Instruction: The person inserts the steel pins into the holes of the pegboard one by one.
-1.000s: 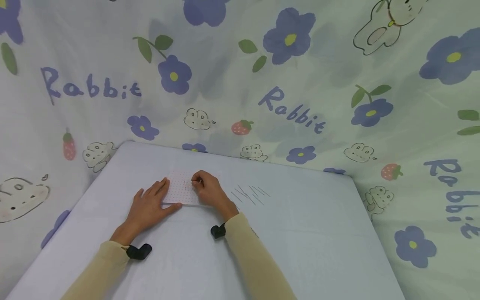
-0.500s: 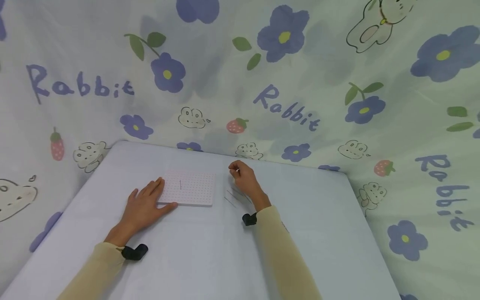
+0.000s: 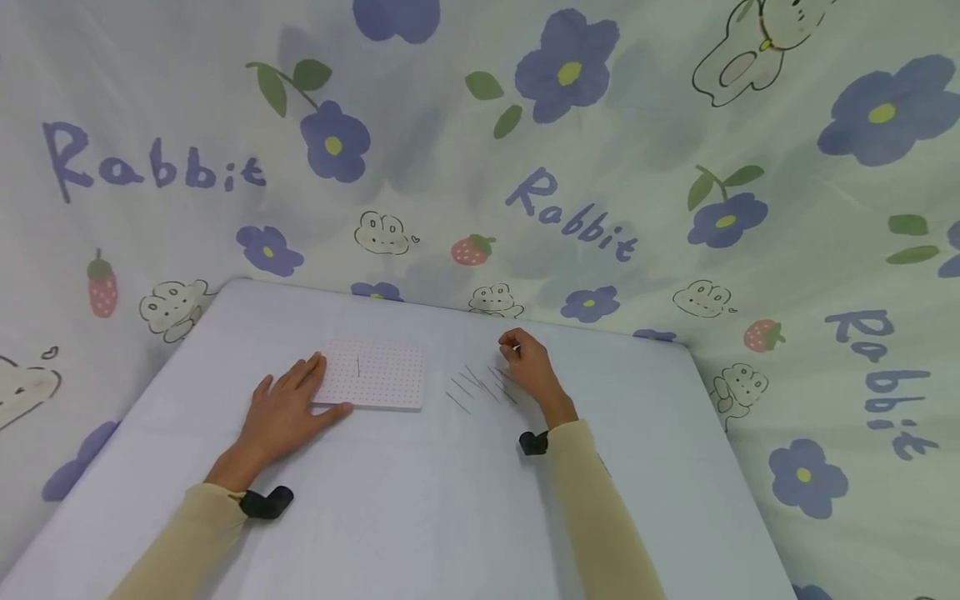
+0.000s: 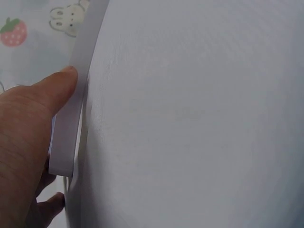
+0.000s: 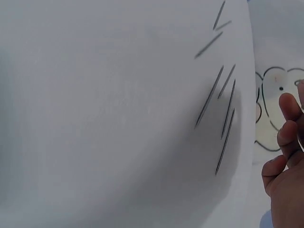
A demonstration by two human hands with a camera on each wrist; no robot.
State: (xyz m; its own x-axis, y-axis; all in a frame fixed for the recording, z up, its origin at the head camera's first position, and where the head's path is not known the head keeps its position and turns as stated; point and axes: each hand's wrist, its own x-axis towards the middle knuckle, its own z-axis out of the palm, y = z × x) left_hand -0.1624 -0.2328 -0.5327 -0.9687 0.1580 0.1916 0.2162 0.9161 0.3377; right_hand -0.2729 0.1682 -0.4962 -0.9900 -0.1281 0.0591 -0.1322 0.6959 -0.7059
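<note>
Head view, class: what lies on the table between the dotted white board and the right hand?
In the head view, several thin dark sticks lie slanted on the white table, between the dotted white board and the right hand.

A cloth-walled spot, home or studio I cannot tell, rabbit-and-flower cloth (image 3: pixel 435 175) hanging beyond and beside my white table (image 3: pixel 465 500)

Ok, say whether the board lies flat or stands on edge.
Flat: in the head view, the board shows its dotted face upward and a thin side in front.
</note>
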